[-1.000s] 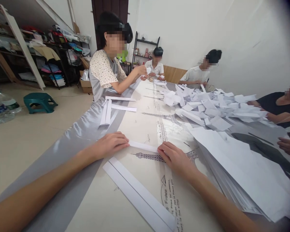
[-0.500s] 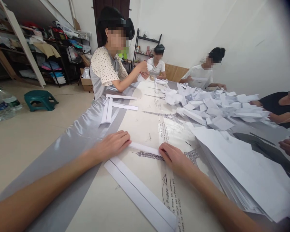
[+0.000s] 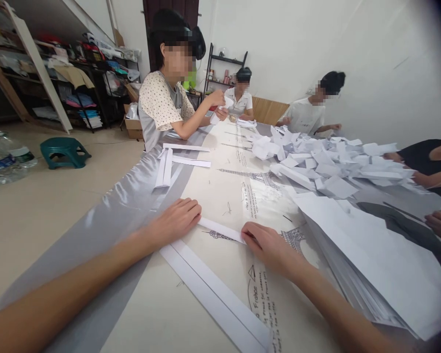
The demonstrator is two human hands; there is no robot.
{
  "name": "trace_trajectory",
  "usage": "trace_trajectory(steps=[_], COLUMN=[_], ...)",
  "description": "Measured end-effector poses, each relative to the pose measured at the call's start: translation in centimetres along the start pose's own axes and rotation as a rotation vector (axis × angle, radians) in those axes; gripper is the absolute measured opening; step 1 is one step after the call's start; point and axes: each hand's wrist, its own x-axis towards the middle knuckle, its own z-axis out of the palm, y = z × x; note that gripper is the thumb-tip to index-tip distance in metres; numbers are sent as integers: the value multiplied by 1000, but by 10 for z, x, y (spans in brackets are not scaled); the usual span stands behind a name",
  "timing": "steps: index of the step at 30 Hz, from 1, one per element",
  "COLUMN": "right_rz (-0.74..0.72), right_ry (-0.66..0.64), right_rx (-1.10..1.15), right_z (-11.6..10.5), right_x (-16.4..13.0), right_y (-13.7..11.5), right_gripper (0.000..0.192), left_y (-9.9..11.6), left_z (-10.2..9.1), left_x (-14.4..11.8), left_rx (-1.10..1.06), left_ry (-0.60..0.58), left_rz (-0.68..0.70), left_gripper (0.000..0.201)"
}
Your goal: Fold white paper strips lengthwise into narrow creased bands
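The narrow paper strip (image 3: 220,229) runs from ten to four o'clock, spanning both hands: left hand (image 3: 174,221) flat, pressing one end, right hand (image 3: 270,245) pressing the other.

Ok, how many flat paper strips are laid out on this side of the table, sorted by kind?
Narrow strip under left hand and right hand: 1
Wide folded strip near the table edge: 1
Strips by the co-worker in the dotted shirt: 3
Total: 5
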Motion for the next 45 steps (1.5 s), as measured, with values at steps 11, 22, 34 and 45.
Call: trace_trajectory(steps=[11, 22, 34, 45], right_rz=[41, 90, 84, 46], right_ry=[7, -21, -17, -37], right_rx=[26, 108, 170, 241], right_z=[9, 3, 8, 13], right_x=[4, 6, 3, 2], right_y=[6, -1, 2, -2], right_gripper=[18, 22, 20, 19], left_y=[5, 21, 48, 36], left_z=[4, 1, 8, -2], left_x=[3, 2, -2, 2], left_rx=[177, 479, 326, 204], left_ry=[-10, 59, -49, -40], left_rz=[7, 41, -228, -272], left_gripper=[24, 25, 26, 30])
